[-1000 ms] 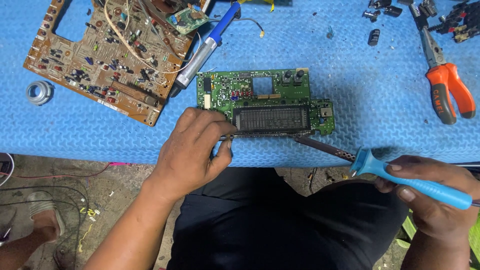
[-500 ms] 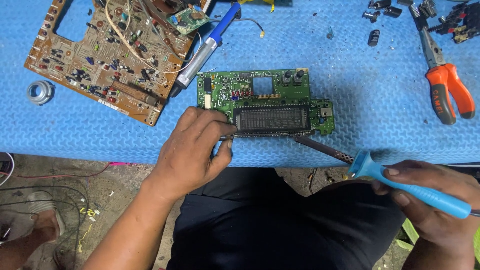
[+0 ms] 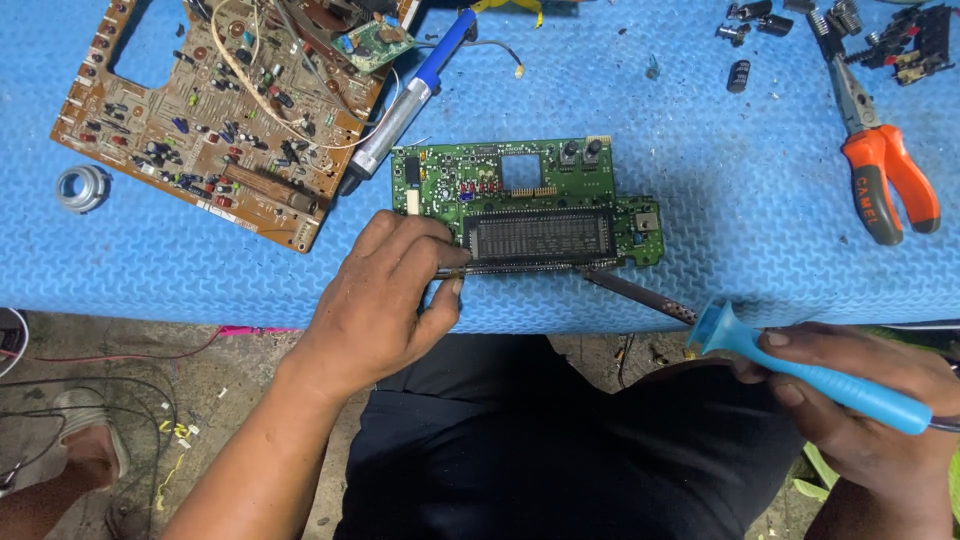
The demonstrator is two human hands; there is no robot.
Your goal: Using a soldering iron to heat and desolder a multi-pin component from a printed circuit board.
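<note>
Where seen: green rectangular circuit board (image 3: 520, 180) with dark display.
Left hand (image 3: 385, 295): pinching its near edge; fingertips partly hidden.
Right hand (image 3: 860, 390): clenched around blue-handled soldering iron (image 3: 800, 365); tip at board edge, contact unclear.

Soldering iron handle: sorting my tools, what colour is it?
Light blue, seen in the head view: the soldering iron held in the right hand.
</note>
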